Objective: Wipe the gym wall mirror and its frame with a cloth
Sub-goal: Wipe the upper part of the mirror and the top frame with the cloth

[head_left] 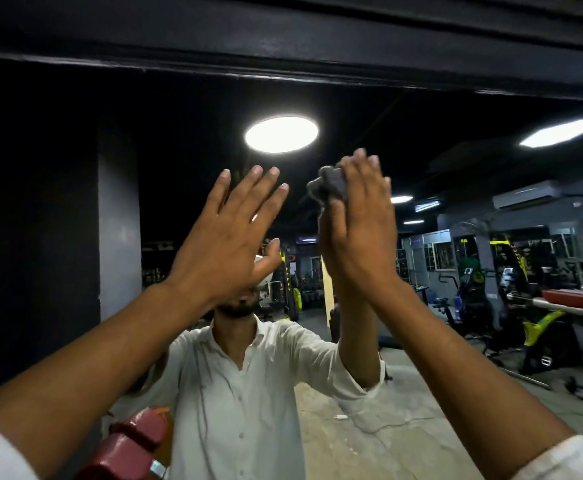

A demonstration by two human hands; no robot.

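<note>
A dark grey cloth (328, 187), all bunched up, pokes out beside the fingers of the right hand (359, 233), pressed against the mirror (463, 161). The glass spreads wide behind that hand, and the black frame (283, 60) runs across well above it.

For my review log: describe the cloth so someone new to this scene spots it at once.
Start at the round ceiling light reflected in the wall mirror. Just below and right of it, the right hand lies flat against the glass. The cloth is the crumpled grey wad poking out at that hand's left edge, while the left hand beside it holds nothing.
</note>
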